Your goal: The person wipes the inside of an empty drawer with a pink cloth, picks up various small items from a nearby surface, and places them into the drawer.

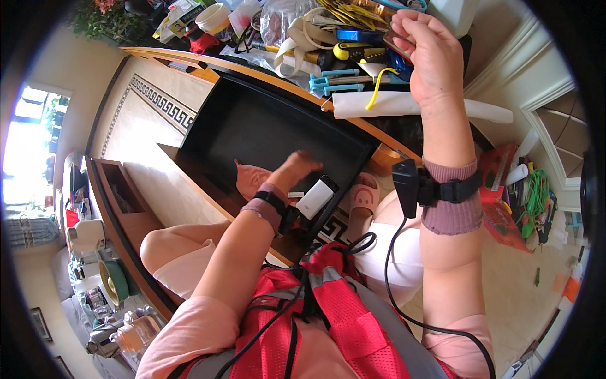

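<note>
An open black-lined drawer (279, 128) lies before me. My left hand (300, 166) hovers over it, slightly blurred, with no object visible in its fingers. Just below that hand, a white power bank (315, 196) lies at the drawer's near corner, beside a pink cloth pouch (251, 179). My right hand (426, 52) is raised over the cluttered top at the upper right, its fingers curled around a dark, flat object (398, 46) that is partly hidden. Near it are a yellow-and-black utility knife (352, 50), a blue box (360, 35) and a white funnel (374, 69).
A white roll (369, 104) crosses the wooden edge under my right forearm. Light-blue clamps (336, 83), a beige strap (303, 40) and plastic bags crowd the top. At right, a red box (492, 194) and green cord (535, 194) lie on the floor.
</note>
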The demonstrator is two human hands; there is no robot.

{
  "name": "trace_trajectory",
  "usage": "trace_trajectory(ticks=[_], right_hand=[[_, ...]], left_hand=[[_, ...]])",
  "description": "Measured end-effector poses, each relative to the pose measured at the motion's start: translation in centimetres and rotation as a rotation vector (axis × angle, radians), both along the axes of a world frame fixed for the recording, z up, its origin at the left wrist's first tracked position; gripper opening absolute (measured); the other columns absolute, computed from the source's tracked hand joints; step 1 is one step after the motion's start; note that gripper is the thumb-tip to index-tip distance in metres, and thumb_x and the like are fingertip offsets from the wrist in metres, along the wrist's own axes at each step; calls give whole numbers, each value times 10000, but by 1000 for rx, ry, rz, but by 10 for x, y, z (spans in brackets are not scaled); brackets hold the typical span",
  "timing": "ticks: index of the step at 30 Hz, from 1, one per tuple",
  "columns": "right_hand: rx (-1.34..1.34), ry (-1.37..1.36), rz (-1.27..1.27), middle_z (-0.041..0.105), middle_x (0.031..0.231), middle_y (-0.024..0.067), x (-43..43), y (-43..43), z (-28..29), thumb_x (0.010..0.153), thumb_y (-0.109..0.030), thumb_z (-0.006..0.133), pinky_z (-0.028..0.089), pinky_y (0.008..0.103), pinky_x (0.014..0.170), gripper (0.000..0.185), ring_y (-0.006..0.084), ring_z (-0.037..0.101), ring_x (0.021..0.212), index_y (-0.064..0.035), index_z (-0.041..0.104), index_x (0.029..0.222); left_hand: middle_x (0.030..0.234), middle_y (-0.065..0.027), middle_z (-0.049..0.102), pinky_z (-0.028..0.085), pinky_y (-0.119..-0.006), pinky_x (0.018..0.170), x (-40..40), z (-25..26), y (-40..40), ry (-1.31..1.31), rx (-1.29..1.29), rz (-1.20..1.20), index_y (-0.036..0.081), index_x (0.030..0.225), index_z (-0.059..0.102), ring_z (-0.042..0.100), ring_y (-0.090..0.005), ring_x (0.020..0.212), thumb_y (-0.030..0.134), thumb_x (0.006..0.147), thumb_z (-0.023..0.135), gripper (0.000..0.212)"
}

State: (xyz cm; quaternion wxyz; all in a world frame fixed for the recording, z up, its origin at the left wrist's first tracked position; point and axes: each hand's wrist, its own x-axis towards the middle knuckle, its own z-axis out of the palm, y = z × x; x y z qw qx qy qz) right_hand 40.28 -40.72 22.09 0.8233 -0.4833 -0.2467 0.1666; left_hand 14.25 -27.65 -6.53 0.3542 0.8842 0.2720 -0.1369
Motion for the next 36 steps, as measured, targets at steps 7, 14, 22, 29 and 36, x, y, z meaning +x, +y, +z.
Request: trace_trajectory(ticks=[7,14,22,29,36], right_hand=[[-69,-78,14,708,929,111,1,-1,0,838,-199,678,517,443,796,156,312,661,886,-52,691,891],[-31,-45,54,699,932,59,0,1,-3,888,-73,616,511,247,765,127,124,650,872,-29,698,974],[-33,-23,-47,693,844,32,-14,-3,11,848,-80,615,483,230,696,111,82,614,787,-24,704,884],[-117,-77,-58,698,882,49,-6,-12,7,885,-85,606,501,229,714,121,105,643,807,-36,689,956],[-418,-351,591,653,938,57,-61,10,-9,882,-285,693,481,243,659,461,83,589,812,5,526,1198]], left_hand=[[1022,-189,699,513,-353,844,-4,-10,-48,217,-147,63,-8,1053,689,669,-272,973,363,690,786,527],[1107,-194,674,514,-347,877,-8,-37,-51,343,-188,-3,25,1137,658,643,-328,1037,313,641,789,589],[1077,-201,681,514,-361,874,-14,-25,-42,184,-164,-51,29,1084,683,647,-332,1028,291,641,815,532],[989,-76,656,548,-347,783,-11,163,-29,-154,-869,540,39,1151,573,660,-223,914,-38,846,622,318],[1073,-82,661,520,-386,879,6,255,-1,-911,-1010,539,34,1151,566,655,-209,979,108,879,664,299]])
